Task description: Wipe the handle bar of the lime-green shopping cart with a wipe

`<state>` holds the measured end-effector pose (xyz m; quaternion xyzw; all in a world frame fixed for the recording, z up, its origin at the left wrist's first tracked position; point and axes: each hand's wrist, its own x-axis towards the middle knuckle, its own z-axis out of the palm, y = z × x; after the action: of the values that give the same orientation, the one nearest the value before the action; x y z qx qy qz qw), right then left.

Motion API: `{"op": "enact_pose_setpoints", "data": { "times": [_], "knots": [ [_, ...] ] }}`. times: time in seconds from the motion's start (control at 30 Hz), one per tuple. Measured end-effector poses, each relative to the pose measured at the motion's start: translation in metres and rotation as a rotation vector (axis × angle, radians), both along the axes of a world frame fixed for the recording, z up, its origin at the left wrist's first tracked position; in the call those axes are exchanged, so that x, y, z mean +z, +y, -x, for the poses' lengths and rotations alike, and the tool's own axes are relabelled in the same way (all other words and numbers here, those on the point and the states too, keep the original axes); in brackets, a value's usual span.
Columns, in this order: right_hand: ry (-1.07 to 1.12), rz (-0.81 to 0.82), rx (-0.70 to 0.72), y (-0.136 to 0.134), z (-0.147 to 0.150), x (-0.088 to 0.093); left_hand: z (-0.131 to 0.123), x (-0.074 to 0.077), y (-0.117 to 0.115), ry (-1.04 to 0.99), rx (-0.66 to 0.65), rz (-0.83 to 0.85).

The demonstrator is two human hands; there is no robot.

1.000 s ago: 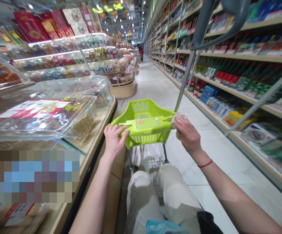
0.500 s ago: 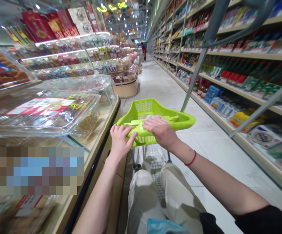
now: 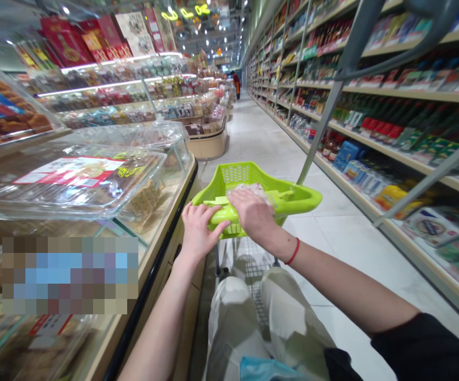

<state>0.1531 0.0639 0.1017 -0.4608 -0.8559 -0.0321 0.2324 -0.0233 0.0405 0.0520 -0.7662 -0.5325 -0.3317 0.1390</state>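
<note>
A bright green plastic shopping cart [image 3: 303, 199] stands in front of my knees, with a perforated basket and a thick rounded handle. My left hand [image 3: 198, 230] is closed round the left end of that handle, thumb on the near side. Over the middle of the handle lies my right hand [image 3: 256, 218], its fingers together and bent down. Against those fingers shows a crumpled whitish cloth or wipe [image 3: 255, 188], partly covered by the hand. What lies deeper in the basket is mostly hidden.
Close on the left runs a display counter [image 3: 156, 248] with clear covers and packaged food. Tall stocked shelves [image 3: 392, 137] line the right, with a grey metal post [image 3: 320, 127] before them. A person [image 3: 236, 85] stands far down the tiled aisle [image 3: 249, 124].
My right hand has slid slightly left along the handle with the whitish cloth or wipe. My left hand keeps its place on the handle. The view has shifted a little.
</note>
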Motion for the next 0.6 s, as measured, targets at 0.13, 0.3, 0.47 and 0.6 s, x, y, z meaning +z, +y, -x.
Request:
{"op": "enact_pose_setpoints", "data": {
  "times": [0.13, 0.3, 0.47, 0.6],
  "knots": [
    [0.143, -0.112, 0.156, -0.019, 0.007, -0.020, -0.002, 0.002, -0.001, -0.031, 0.018, 0.030],
    [0.434, -0.020, 0.282, -0.005, -0.005, 0.000, 0.004, 0.008, -0.004, -0.038, -0.026, 0.116],
    [0.518, -0.122, 0.027, 0.029, -0.046, 0.001, -0.010, 0.022, -0.014, -0.185, 0.034, -0.023],
    [0.325, -0.141, -0.191, 0.040, -0.064, -0.024, -0.060, 0.038, -0.013, -0.118, 0.018, -0.037]
  ]
}}
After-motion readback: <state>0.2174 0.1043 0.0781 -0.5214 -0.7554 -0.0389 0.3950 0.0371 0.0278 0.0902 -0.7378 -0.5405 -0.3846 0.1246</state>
